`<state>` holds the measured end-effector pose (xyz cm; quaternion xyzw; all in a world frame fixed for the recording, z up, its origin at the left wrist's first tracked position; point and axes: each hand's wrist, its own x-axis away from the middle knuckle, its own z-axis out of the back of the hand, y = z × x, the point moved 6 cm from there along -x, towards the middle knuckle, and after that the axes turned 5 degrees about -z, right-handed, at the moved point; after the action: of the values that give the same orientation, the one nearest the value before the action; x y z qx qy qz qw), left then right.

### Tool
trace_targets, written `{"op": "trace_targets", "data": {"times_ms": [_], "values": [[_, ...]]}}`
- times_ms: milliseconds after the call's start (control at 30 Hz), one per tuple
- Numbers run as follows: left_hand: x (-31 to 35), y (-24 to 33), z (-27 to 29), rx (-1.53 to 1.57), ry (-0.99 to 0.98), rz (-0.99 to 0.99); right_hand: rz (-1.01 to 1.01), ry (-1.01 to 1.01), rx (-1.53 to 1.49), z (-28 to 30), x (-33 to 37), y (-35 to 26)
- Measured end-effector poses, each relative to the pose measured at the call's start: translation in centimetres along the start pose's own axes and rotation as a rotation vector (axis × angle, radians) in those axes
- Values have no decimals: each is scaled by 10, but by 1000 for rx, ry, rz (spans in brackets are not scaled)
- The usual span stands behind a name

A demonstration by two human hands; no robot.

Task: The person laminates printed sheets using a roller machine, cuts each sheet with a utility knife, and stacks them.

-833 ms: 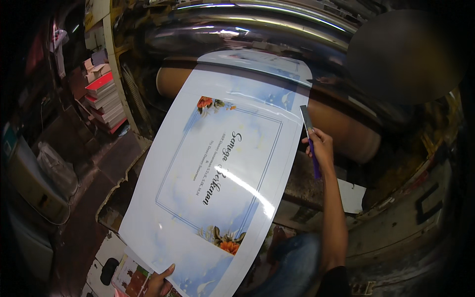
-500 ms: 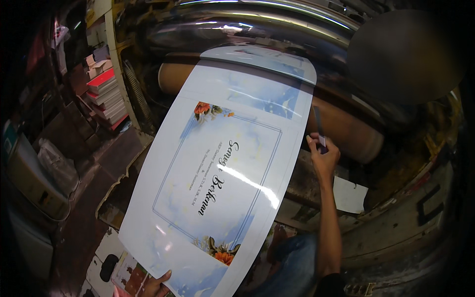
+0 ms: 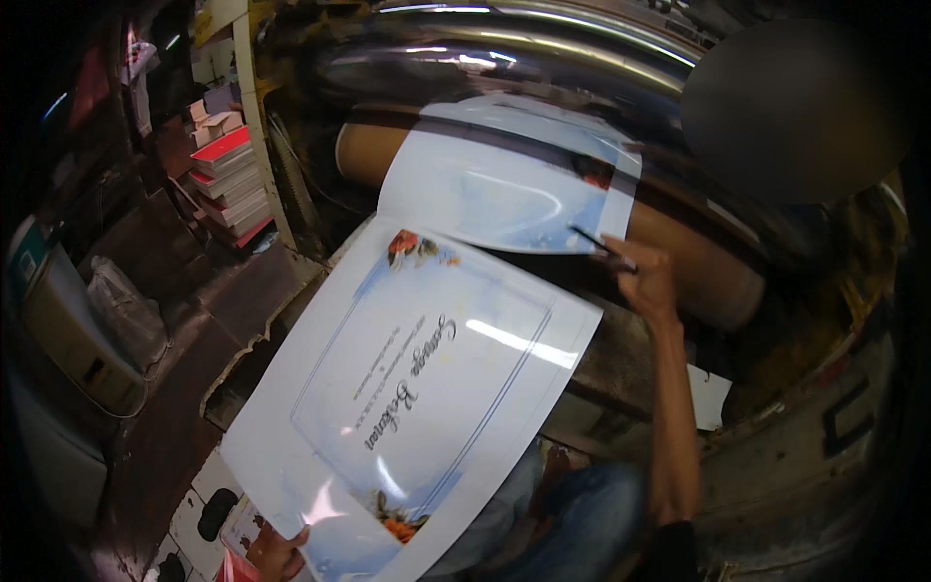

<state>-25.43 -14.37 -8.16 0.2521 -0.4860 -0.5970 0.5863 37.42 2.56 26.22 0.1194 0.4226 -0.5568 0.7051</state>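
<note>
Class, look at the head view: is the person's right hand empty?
No: the right hand grips a thin dark stick-like tool at the far edge of the glossy printed sheet.

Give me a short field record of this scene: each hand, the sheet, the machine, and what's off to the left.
left hand: grips the sheet's near lower corner
right hand: holds a thin dark tool at the sheet's far edge
glossy printed sheet: pale blue, flower corners, folded over near the roller
brown roller: behind the sheet, below shiny metal cylinders
left side: stacked books
</note>
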Motion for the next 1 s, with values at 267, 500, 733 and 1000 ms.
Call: {"op": "trace_targets", "data": {"times_ms": [267,500,733,1000], "values": [[66,-234,80,557,59,289,-288,75,-183,-55,173,-69],[51,-311,66,42,158,621,-327,54,-179,-78,246,-111],[37,-435,26,556,350,589,-433,-93,-78,-102,284,-121],[-23,-422,-21,518,410,609,-380,-193,-137,-99,294,-144]]}}
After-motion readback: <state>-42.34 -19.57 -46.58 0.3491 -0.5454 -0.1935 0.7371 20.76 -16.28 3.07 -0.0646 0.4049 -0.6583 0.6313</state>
